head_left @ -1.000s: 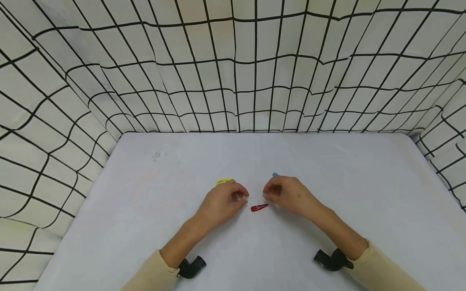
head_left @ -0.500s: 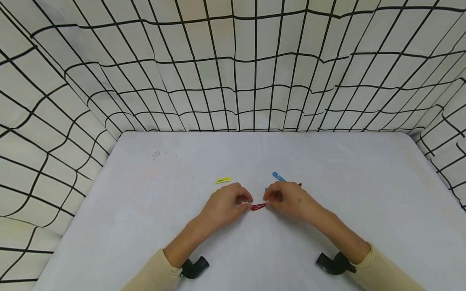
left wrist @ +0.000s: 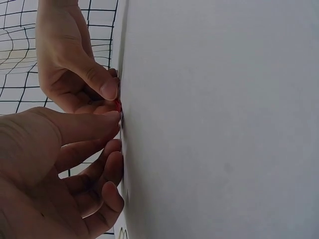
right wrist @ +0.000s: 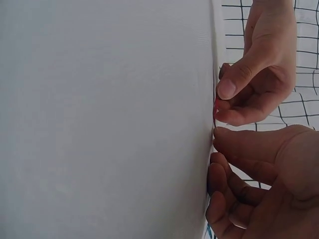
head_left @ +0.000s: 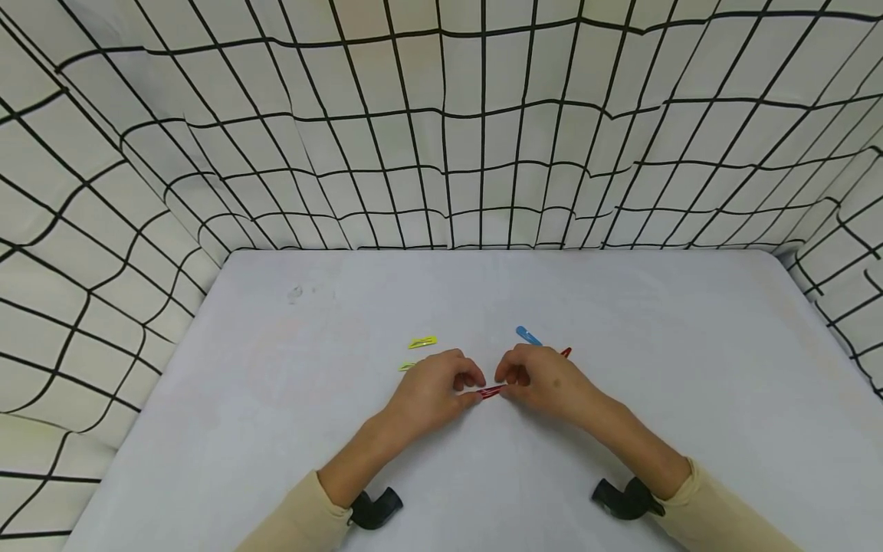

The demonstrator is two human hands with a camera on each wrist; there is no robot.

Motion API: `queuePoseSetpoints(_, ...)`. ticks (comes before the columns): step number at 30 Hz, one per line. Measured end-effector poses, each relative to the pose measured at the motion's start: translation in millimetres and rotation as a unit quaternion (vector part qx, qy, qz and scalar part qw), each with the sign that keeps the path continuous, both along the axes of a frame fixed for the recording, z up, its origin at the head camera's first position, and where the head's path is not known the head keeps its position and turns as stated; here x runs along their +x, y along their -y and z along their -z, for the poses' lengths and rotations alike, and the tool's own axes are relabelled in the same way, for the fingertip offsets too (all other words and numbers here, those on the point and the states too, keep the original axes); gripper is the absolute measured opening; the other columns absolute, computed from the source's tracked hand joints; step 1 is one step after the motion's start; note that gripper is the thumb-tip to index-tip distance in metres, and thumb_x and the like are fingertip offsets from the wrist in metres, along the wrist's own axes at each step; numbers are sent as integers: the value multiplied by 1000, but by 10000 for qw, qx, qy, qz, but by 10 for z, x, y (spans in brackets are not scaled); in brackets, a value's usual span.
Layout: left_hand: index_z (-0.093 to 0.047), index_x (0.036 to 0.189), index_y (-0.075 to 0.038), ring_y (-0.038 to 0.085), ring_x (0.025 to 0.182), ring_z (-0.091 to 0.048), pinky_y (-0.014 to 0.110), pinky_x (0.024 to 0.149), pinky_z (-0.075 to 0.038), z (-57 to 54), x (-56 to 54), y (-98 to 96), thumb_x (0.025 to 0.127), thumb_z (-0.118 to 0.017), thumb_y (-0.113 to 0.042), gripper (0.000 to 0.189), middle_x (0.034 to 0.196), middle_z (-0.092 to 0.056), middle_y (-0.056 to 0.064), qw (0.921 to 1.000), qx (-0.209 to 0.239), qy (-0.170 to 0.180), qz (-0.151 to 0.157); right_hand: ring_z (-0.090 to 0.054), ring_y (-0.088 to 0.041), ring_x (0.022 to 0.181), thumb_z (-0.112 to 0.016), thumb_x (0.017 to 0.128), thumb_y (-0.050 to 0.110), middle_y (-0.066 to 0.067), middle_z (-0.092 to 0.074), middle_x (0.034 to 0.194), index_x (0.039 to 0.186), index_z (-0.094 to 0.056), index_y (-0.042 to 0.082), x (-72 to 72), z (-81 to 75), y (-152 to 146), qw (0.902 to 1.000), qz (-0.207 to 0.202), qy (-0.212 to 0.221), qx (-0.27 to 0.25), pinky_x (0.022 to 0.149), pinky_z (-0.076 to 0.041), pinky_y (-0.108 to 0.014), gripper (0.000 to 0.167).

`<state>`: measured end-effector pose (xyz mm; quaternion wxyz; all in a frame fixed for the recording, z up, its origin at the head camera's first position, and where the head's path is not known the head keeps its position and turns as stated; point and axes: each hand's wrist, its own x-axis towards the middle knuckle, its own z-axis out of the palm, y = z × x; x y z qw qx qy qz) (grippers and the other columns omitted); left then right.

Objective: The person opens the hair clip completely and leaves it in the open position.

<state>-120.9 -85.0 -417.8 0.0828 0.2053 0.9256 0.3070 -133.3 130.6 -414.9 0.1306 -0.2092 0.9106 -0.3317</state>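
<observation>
A red snap hair clip (head_left: 492, 392) lies low over the white table, between the fingertips of both hands. The left hand (head_left: 434, 391) pinches its left end with thumb and index finger. At its other end, the right hand (head_left: 548, 377) grips it the same way. In the left wrist view only a thin red edge of the clip (left wrist: 118, 105) shows between the two thumbs. The right wrist view also gives a sliver of the red clip (right wrist: 216, 107), the rest covered by fingers.
Beyond the left hand lie a yellow hair clip (head_left: 423, 342) and a partly covered yellow-green one (head_left: 406, 366). Behind the right hand, a blue clip (head_left: 528, 335) and another red clip (head_left: 566, 353) peek out. A black grid on white cloth (head_left: 455, 138) surrounds the table (head_left: 276, 399).
The left hand has moved right to the red clip, and both hands have closed their fingertips on its ends. Clips behind the hands have come into view.
</observation>
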Motion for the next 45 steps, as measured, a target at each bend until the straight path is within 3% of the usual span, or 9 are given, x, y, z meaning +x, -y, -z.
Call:
queuePoseSetpoints(8,-79,94,-18,9,78,-56,20,69,-46,18,5,-16,85,-84,-9,14,83,-64,-5,10000,-25,80,29,-57,-7,75,-80,88,3,7,-67,80,89,-73,15,9,-9,36,9999,12,151,57,70,-49,-21,13)
queuePoseSetpoints(16,-79,95,-17,7,77,-59,20,70,-49,7,9,-18,88,-81,-7,12,84,-68,-7,9999,23,168,21,-60,-8,75,-74,91,1,4,-70,80,92,-74,13,-6,-23,1,9988,-121,381,-272,71,-50,-20,13)
queuePoseSetpoints(21,-78,96,-16,6,77,-60,19,71,-50,12,3,-19,90,-79,-6,12,87,-72,-5,9994,246,255,-13,-61,-9,79,-70,94,2,4,-71,85,95,-74,15,-30,-40,-40,9981,-85,509,-333,74,-50,-21,14)
queuePoseSetpoints(29,-78,97,-15,7,75,-60,19,69,-50,1,-5,-15,90,-78,-6,12,84,-72,-6,9979,573,121,-270,-64,-8,83,-71,96,7,4,-74,90,101,-76,17,-82,-62,-61,9973,72,430,-597,78,-52,-23,13)
queuePoseSetpoints(38,-78,93,-15,6,73,-64,19,70,-52,9,-21,1,87,-80,-3,14,84,-76,-5,9924,1174,-34,-364,-67,-20,85,-74,96,15,-9,-76,98,106,-77,10,-131,-27,-89,9801,318,1094,-1628,68,-53,-25,11)
queuePoseSetpoints(45,-78,93,-14,6,75,-65,19,72,-52,4,-18,20,87,-80,-4,12,87,-78,-1,9881,1466,84,-456,-65,-24,89,-76,96,22,-13,-76,103,110,-77,12,-133,-40,-80,9645,469,1633,-2021,68,-52,-26,17)
